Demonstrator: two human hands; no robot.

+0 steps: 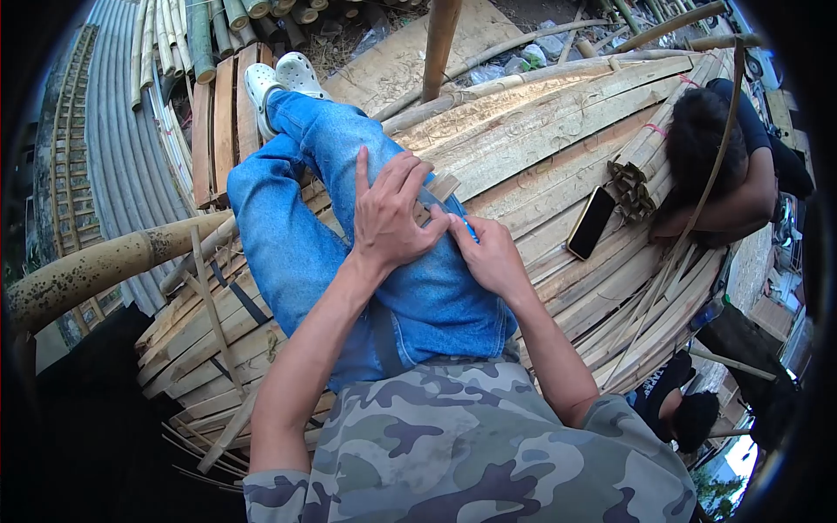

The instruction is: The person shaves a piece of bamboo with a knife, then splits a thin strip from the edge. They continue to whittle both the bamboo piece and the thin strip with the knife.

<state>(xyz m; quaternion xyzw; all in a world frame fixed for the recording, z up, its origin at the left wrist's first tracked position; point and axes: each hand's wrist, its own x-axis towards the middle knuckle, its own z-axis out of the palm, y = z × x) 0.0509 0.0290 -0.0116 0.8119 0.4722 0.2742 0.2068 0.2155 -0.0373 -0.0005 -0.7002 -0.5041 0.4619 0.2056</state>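
On the raised thigh of my blue jeans (436,309), my left hand (389,209) presses a short, flat piece of bamboo (444,186). Its forefinger stretches upward while the other fingers and thumb bend around the piece, hiding most of it. My right hand (491,254) is closed around a tool with a blue handle (472,230), which looks like a cutter knife. A thin grey blade (429,199) shows between the hands, against the bamboo near the left thumb. The two thumbs are very close together.
I sit on a slatted bamboo platform (558,174). A phone (592,223) lies to the right beside a tied bundle of split bamboo (634,185). A person (706,157) bends over there; another person (684,405) is lower right. A thick bamboo pole (122,266) crosses at left.
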